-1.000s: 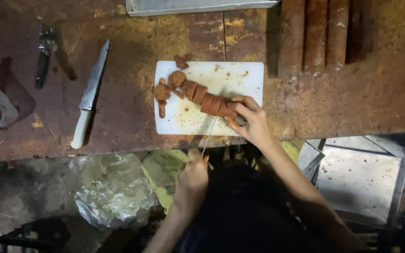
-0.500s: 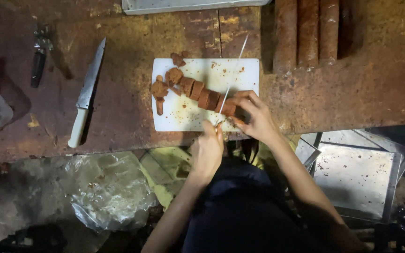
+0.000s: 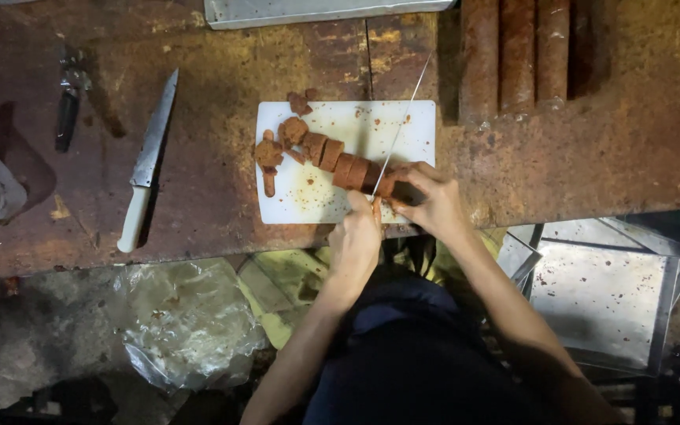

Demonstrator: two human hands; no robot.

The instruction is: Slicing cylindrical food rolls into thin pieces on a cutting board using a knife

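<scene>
The left hand [image 3: 358, 236] is clenched around the handle of a thin-bladed knife [image 3: 403, 122], whose blade runs up and to the right across the white cutting board [image 3: 308, 197]. The right hand [image 3: 426, 198] grips the near-right end of a brown sausage-like roll [image 3: 340, 161], which lies diagonally on the board and is partly cut into slices. A second knife [image 3: 147, 161] with a white handle lies well apart to the left on the rusty worktop [image 3: 198, 79]. Three rusty bars [image 3: 517, 51] lie at the far right.
</scene>
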